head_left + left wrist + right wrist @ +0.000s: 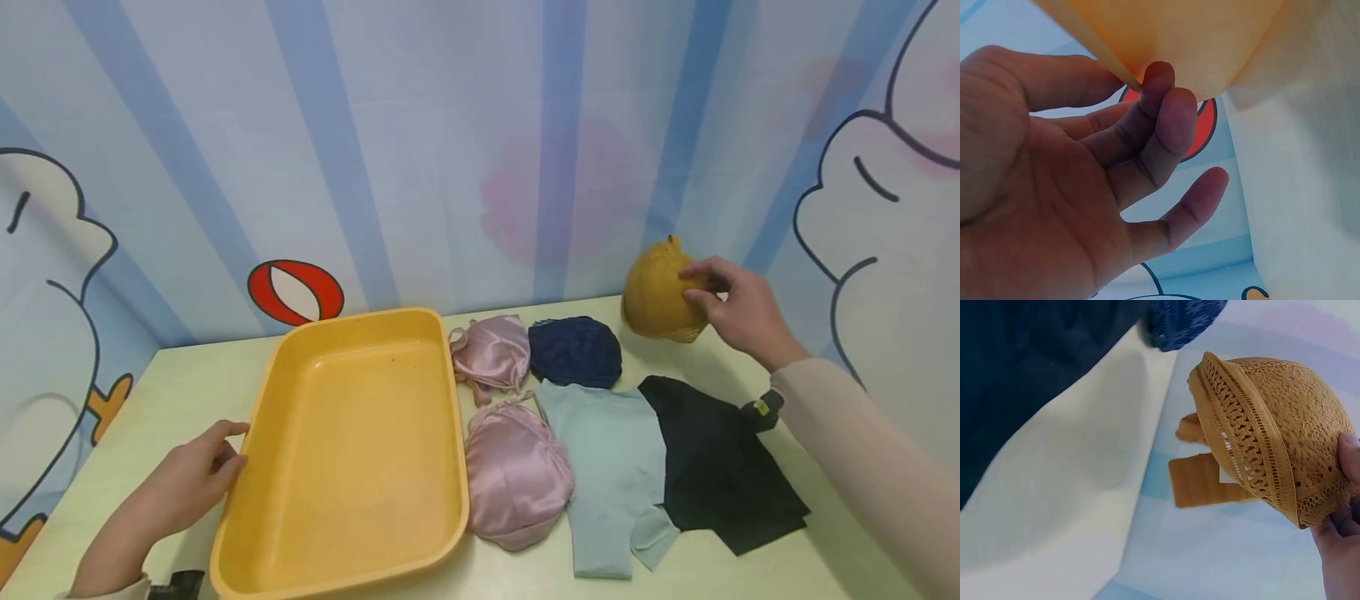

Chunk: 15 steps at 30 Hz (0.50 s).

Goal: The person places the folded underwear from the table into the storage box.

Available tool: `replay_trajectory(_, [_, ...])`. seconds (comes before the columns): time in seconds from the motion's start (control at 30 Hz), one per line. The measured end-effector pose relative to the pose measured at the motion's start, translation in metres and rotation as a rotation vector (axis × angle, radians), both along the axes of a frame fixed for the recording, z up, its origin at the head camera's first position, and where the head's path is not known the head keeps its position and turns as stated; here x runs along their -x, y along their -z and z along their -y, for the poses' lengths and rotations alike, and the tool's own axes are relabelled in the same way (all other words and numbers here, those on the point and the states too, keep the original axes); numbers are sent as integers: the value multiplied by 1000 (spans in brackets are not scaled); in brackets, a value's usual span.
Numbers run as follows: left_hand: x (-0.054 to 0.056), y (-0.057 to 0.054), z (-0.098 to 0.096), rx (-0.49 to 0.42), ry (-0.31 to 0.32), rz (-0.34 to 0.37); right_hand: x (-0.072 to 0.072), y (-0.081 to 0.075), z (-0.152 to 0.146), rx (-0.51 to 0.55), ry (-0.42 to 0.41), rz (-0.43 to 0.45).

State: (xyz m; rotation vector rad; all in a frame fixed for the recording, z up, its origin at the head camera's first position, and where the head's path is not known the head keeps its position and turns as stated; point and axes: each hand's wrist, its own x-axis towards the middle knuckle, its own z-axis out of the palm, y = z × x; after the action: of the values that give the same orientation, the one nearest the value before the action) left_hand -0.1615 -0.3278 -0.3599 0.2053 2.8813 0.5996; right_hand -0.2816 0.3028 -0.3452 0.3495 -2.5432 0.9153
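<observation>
My right hand [750, 312] pinches a mustard-yellow lace bra [656, 292] between thumb and fingers at the back right. In the right wrist view, the bra [1272, 437] is folded cup over cup, with its band hanging out; it appears raised off the table. My left hand [183, 479] grips the left rim of a shallow yellow plastic tray [454, 417]. Seen from the left wrist, the thumb and fingers of the left hand [1079, 162] pinch the tray's edge [1100, 53], while the little finger stays off it. Nothing lies inside the tray.
Right of the tray lie two pink satin bras [517, 475] and a navy lace bra [576, 352], folded. Nearer the right arm are a pale green garment [611, 467] and a black garment [712, 458], partly overlapping. A printed curtain [450, 150] stands behind the table.
</observation>
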Motion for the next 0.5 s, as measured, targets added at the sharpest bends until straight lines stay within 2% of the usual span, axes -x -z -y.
replay_trajectory(0.23, [-1, 2, 4, -43, 17, -15, -10, -14, 13, -3, -34, -70])
replay_trajectory(0.5, [-1, 2, 6, -89, 19, -21, -18, -31, 35, -28, -130, -277])
